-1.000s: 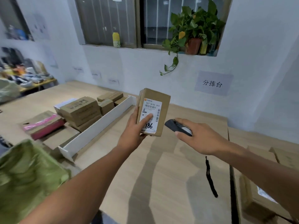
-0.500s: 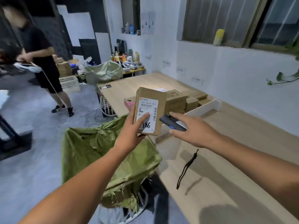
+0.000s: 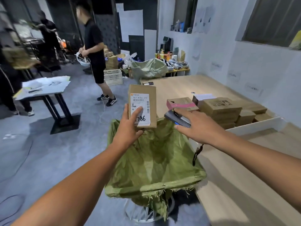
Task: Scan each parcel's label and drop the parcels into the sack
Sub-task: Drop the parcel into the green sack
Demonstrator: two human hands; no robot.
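Observation:
My left hand (image 3: 128, 128) grips a flat brown cardboard parcel (image 3: 144, 93) upright, thumb across its white barcode label, above the far rim of the open green sack (image 3: 154, 162). My right hand (image 3: 197, 128) holds a dark handheld scanner (image 3: 176, 118) just right of the parcel, its black wrist strap hanging down. More brown parcels (image 3: 219, 108) and one with a pink side (image 3: 180, 103) are stacked on the wooden table (image 3: 179, 85) behind a white divider.
The sack hangs on a white frame at the table's left edge. A person in black (image 3: 95, 51) stands on the grey floor beyond, near a small table (image 3: 44, 88), a white crate (image 3: 113, 77) and a second filled green sack (image 3: 149, 68).
My view has swung left from the table to the sack. Both hands moved with it, carrying parcel and scanner over the sack's opening.

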